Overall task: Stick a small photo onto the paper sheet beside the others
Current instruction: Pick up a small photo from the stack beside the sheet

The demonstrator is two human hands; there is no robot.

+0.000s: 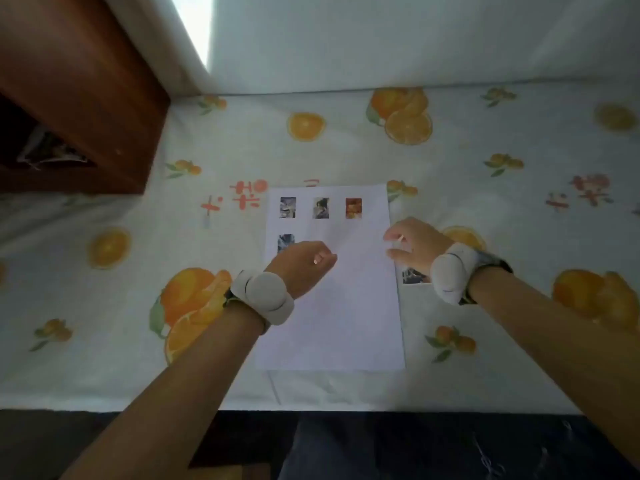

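A white paper sheet (332, 317) lies on the table in front of me. Three small photos (321, 207) sit in a row along its top. Another photo (285, 241) is below them at the left, with its lower edge hidden by my left hand (304, 266). That hand hovers over the sheet's upper left with fingers curled in and nothing visible in it. My right hand (414, 244) is at the sheet's right edge, thumb and fingers bent towards each other. A pale sliver shows between them, too small to identify. A loose small photo (413, 276) lies on the cloth beside my right wrist.
The table wears a white cloth printed with oranges (304, 126). A brown wooden cabinet (86, 98) stands at the back left, and a pale wall runs behind the table. Both wrists carry white bands (263, 296). The table's front edge is just below the sheet.
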